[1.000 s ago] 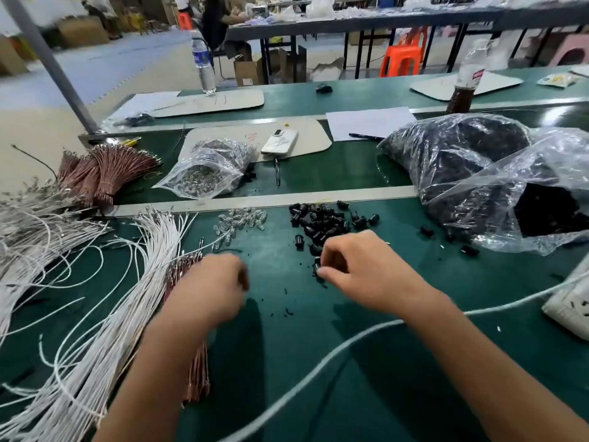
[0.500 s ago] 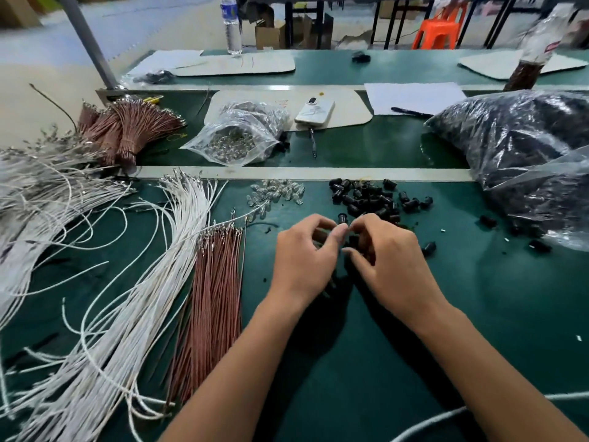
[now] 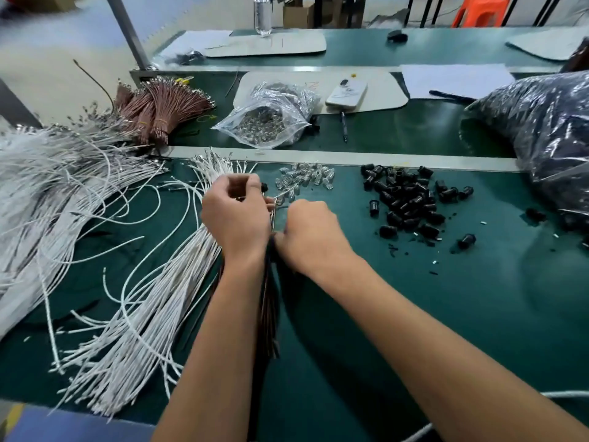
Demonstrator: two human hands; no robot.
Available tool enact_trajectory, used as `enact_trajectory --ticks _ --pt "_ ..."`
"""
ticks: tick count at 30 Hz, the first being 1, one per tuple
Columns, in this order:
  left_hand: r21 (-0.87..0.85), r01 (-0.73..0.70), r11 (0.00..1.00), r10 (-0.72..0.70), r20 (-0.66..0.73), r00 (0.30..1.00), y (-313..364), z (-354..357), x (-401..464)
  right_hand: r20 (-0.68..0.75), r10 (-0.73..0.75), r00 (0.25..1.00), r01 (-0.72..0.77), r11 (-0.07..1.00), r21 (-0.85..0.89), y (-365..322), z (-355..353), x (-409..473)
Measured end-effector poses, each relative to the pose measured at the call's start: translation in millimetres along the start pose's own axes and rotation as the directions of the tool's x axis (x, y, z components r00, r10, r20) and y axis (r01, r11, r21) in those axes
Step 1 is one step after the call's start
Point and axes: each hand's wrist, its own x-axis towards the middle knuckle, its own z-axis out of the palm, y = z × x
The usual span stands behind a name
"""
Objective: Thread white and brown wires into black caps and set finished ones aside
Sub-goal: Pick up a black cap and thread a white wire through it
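Curling over the brown wires at frame centre, the left hand pinches a black cap in a narrow grip, while the right hand pinches wire ends beside it, likely for threading. Spare black caps lie upper right on the worktop.

bright, even light | soft shadows | blurred left edge | wide-angle bowing

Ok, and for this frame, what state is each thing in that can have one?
Left hand: curled, gripping something small, which I cannot make out.
Right hand: curled at the brown wires.
White wires: loose, fanned on the table.
Black caps: loose pile, untouched.
Clear bag: open, lying flat.
Water bottle: upright.
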Motion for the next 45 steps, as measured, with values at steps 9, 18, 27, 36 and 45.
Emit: enact_trajectory --ticks 9,18,27,36,45 --pt "0.101 -0.044 0.994 0.054 -0.099 0.994 -16.2 -21.7 9.7 0.126 0.012 0.992 0.019 0.970 -0.244 -29.8 1.7 12.8" --pt "-0.219 0.231 0.948 -0.186 0.207 0.961 26.7 14.9 -13.0 0.189 -0.017 0.982 -0.078 0.872 0.483 75.3 -76.0 -1.5" --pt "-0.296 0.386 0.874 -0.144 0.602 0.785 18.2 61.1 -70.4 -0.354 0.354 0.866 0.311 0.174 0.934 146.9 -94.6 -22.0" --pt "-0.296 0.437 0.849 -0.142 0.670 0.729 9.3 59.9 -68.5 -0.417 0.475 0.775 0.385 0.170 0.907 164.3 -85.7 -18.4" --pt "-0.341 0.452 0.824 -0.118 0.677 0.726 7.6 64.2 -67.0 -0.385 0.451 0.805 0.352 0.159 0.922 163.3 -75.6 -9.7"
